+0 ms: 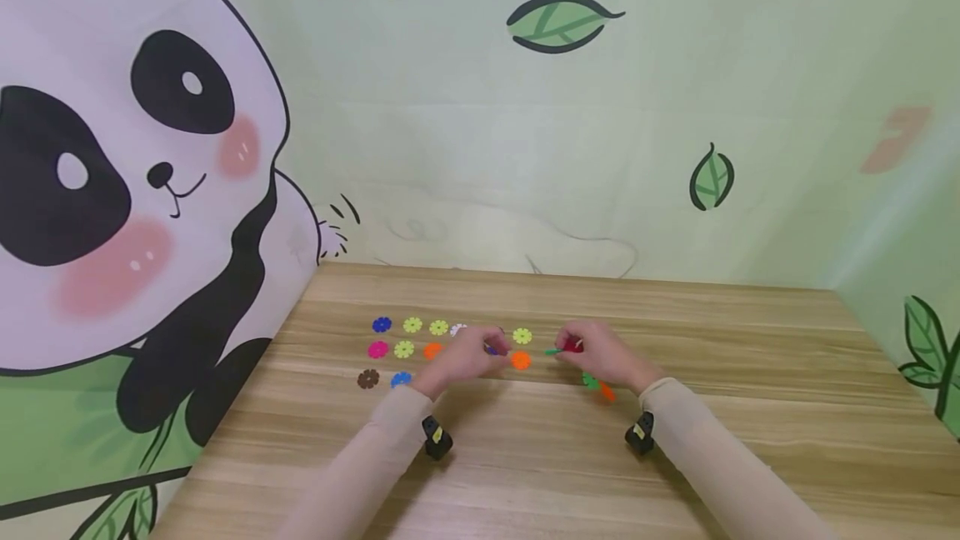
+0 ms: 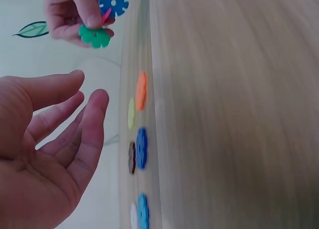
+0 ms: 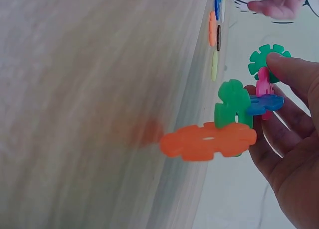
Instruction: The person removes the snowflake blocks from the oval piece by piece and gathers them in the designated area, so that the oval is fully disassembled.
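My right hand (image 1: 606, 354) pinches a chain of interlocked plastic snowflake discs. In the right wrist view the thumb presses the green end disc (image 3: 257, 61). From there the chain runs through a pink disc (image 3: 264, 82), a blue disc (image 3: 266, 104) and another green disc (image 3: 233, 102) to an orange disc (image 3: 209, 143) at the far end. My left hand (image 1: 471, 354) hovers over the laid-out discs, its fingers loosely bent with nothing between them. Nearest to it on the right lie a loose orange disc (image 1: 521, 361) and a yellow-green disc (image 1: 522, 336).
Several loose discs lie in rows on the wooden table (image 1: 525, 457), left of and beneath the left hand. Among them are a pink disc (image 1: 378, 349), a brown disc (image 1: 368, 378) and a dark blue disc (image 1: 382, 324). A panda-printed backdrop (image 1: 420, 107) borders the table.
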Available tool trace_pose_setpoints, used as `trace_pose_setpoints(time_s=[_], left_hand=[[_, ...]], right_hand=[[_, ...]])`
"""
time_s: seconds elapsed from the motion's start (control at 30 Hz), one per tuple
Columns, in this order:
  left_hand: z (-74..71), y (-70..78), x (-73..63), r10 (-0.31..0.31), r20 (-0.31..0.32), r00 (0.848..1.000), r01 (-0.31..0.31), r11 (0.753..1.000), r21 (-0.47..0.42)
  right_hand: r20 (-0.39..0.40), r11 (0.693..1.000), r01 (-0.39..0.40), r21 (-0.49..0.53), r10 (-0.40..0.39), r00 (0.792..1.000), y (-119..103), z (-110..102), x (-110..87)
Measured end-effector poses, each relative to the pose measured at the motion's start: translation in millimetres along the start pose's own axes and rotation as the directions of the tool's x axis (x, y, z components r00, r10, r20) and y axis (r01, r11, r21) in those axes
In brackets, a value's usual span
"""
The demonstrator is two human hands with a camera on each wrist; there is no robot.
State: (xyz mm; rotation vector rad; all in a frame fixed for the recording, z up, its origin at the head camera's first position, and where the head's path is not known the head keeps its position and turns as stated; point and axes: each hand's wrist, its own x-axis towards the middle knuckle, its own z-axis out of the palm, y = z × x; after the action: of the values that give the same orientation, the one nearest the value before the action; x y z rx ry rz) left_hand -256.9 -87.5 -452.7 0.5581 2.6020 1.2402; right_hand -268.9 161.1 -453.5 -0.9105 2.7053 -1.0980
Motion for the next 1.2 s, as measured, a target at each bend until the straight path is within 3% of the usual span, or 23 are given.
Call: trace_pose_setpoints(time_s=[0.1,0.33,0.67,1.2], left_hand=[[6.1,5.3,5.8,-0.001,-0.005,1.000,0.001,0.999,-0.034],[18.3,13.2,16.5,0.014,-0.084,0.996,-0.018,0.999,-0.047],[28.9,20.0,22.0,0.020,-0.095,0.995,-0.031,0.993,-0.112],[38.1,22.0,25.3,0.024,-0.107,0.994,-0.038,0.991,-0.128]], right_hand=[[-0.002,1.000,0.006,0.002,-0.006,1.000,1.9,0.7,0.9],[-0.003,1.000,0.025,0.012,-0.025,1.000,4.7,2.3,2.9],[-0.016,0.999,0.047,-0.027,-0.048,0.999,6.7,2.8,3.3],[-0.016,0.997,0.073,-0.021,-0.073,0.997,5.0,4.3,4.5]])
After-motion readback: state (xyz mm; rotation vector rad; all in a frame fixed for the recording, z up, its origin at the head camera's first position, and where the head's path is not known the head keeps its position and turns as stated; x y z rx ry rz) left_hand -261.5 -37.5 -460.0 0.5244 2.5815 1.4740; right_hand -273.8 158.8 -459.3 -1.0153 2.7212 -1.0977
